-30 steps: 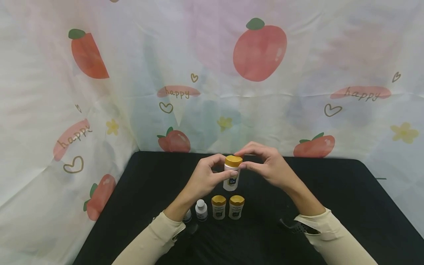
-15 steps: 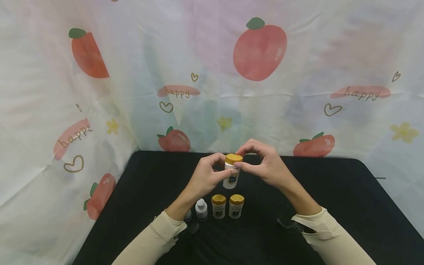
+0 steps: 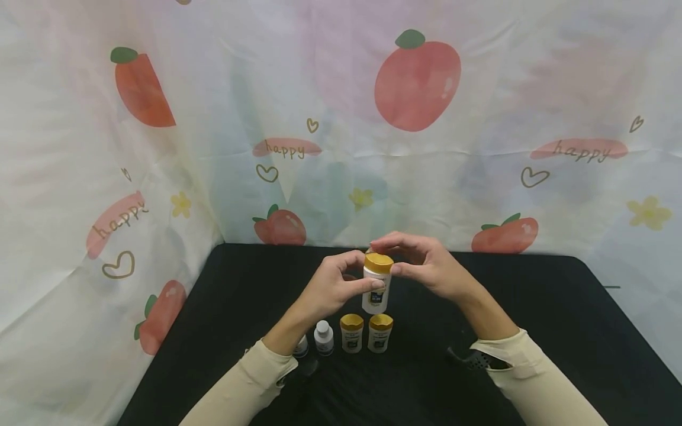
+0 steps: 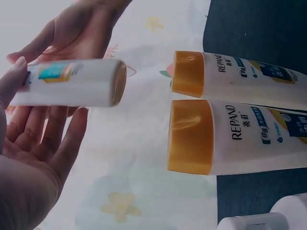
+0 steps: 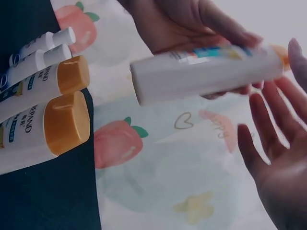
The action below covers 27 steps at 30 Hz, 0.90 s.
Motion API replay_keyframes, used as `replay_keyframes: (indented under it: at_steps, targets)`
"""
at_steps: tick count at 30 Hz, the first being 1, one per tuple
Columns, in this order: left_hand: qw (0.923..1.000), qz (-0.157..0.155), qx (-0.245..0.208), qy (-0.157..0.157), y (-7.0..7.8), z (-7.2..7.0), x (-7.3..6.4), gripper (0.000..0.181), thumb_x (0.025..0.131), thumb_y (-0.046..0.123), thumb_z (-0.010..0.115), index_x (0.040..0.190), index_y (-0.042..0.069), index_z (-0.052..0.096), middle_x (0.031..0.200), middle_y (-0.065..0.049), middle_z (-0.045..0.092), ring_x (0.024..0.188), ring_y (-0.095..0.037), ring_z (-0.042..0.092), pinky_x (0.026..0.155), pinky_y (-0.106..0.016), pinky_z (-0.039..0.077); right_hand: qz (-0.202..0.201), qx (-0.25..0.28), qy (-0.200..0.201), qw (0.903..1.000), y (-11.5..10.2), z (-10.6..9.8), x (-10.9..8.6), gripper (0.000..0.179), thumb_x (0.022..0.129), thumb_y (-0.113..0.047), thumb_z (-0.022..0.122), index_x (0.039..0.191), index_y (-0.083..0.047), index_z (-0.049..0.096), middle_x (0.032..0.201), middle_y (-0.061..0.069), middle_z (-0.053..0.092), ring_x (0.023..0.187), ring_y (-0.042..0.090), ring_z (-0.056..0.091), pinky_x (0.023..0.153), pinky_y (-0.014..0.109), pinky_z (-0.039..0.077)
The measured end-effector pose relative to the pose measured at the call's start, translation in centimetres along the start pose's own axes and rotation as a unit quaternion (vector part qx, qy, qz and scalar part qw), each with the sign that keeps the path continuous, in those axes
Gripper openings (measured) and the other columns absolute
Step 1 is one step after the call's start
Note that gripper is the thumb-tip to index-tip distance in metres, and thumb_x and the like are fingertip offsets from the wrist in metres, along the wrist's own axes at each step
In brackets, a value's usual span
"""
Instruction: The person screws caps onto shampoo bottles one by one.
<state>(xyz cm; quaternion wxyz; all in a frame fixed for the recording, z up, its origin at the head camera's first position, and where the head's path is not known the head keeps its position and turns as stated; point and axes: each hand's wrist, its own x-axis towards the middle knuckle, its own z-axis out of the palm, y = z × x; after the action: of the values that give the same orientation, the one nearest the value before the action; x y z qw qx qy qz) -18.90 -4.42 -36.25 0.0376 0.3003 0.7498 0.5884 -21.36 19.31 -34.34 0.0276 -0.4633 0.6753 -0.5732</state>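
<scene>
Above the black table, my left hand (image 3: pixel 333 287) holds a white shampoo bottle (image 3: pixel 376 299) upright, thumb across its front and fingers behind. The bottle's gold cap (image 3: pixel 379 262) faces up. My right hand (image 3: pixel 439 269) is at this cap, its thumb on the right side and forefinger reaching round the back. In the right wrist view the bottle (image 5: pixel 206 74) lies across the left hand (image 5: pixel 187 24), while several fingers of the right hand (image 5: pixel 283 148) stretch out below the cap end. The left wrist view shows the bottle's base, with the cap out of frame.
Two similar gold-capped bottles (image 3: pixel 351 334) (image 3: pixel 380 334) stand below the hands on the black table (image 3: pixel 426 378). To their left are small white-capped bottles (image 3: pixel 323 338), one partly behind the left wrist. A printed cloth (image 3: pixel 341 195) hangs behind the table's far edge.
The right thumb moved onto the cap's front, then back to its right side, while the forefinger reached farther round behind. The held bottle sits slightly lower. The standing bottles stayed put.
</scene>
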Motion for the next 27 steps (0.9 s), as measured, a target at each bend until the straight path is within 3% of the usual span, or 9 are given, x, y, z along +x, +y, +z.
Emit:
replay_keyframes:
  at_steps: [6, 11, 15, 20, 24, 27]
  targets:
    - [0.9993, 0.013, -0.006, -0.034, 0.12, -0.05, -0.08, 0.037, 0.093, 0.015, 0.076, 0.128, 0.007, 0.068, 0.126, -0.006, 0.068, 0.11, -0.015, 0.066, 0.087, -0.031, 0.058, -0.011, 0.099, -0.077, 0.9921, 0.55, -0.47, -0.07, 0.049, 0.101, -0.008, 0.06, 0.145, 0.01, 0.046, 0.144, 0.013, 0.058, 0.13, 0.023, 0.059, 0.096, 0.034, 0.055]
    - [0.999, 0.023, -0.008, -0.038, 0.15, 0.04, -0.01, 0.04, 0.093, 0.014, 0.076, 0.131, 0.007, 0.066, 0.129, -0.006, 0.068, 0.11, -0.015, 0.067, 0.086, -0.031, 0.058, -0.027, 0.116, -0.085, 0.9892, 0.64, -0.52, 0.14, 0.045, 0.102, -0.005, 0.058, 0.143, 0.012, 0.047, 0.144, 0.015, 0.059, 0.128, 0.024, 0.061, 0.094, 0.035, 0.056]
    - [0.9997, 0.017, -0.002, -0.016, 0.15, 0.08, 0.05, 0.028, 0.093, 0.016, 0.076, 0.118, 0.006, 0.069, 0.115, -0.006, 0.069, 0.098, -0.013, 0.067, 0.084, -0.029, 0.059, -0.024, 0.1, -0.059, 0.9929, 0.57, -0.65, 0.05, 0.04, 0.1, 0.003, 0.057, 0.139, 0.013, 0.052, 0.139, 0.014, 0.062, 0.126, 0.024, 0.062, 0.095, 0.036, 0.056]
    - [0.9994, 0.015, 0.012, 0.028, -0.02, -0.11, 0.1, 0.019, 0.09, 0.017, 0.079, 0.103, 0.008, 0.069, 0.102, -0.003, 0.067, 0.093, -0.014, 0.063, 0.08, -0.031, 0.059, 0.013, 0.056, 0.012, 0.9983, 0.33, -0.75, -0.29, 0.036, 0.098, 0.003, 0.062, 0.132, 0.012, 0.058, 0.132, 0.007, 0.068, 0.119, 0.021, 0.067, 0.094, 0.036, 0.056]
    - [0.9969, 0.027, 0.035, 0.065, -0.09, -0.06, 0.13, 0.02, 0.089, 0.018, 0.081, 0.105, 0.011, 0.07, 0.101, 0.001, 0.07, 0.093, -0.013, 0.063, 0.079, -0.032, 0.058, 0.023, -0.004, 0.077, 0.9968, 0.24, -0.38, -0.41, 0.031, 0.093, 0.006, 0.069, 0.123, 0.009, 0.067, 0.121, 0.004, 0.072, 0.108, 0.02, 0.07, 0.088, 0.035, 0.059]
    - [0.9941, 0.04, 0.046, 0.09, -0.06, 0.2, 0.16, 0.021, 0.088, 0.019, 0.082, 0.104, 0.011, 0.071, 0.098, 0.001, 0.072, 0.09, -0.012, 0.064, 0.078, -0.032, 0.057, 0.005, -0.059, 0.116, 0.9915, 0.24, 0.18, -0.28, 0.03, 0.086, 0.011, 0.073, 0.115, 0.003, 0.072, 0.112, 0.007, 0.072, 0.103, 0.02, 0.069, 0.088, 0.032, 0.058]
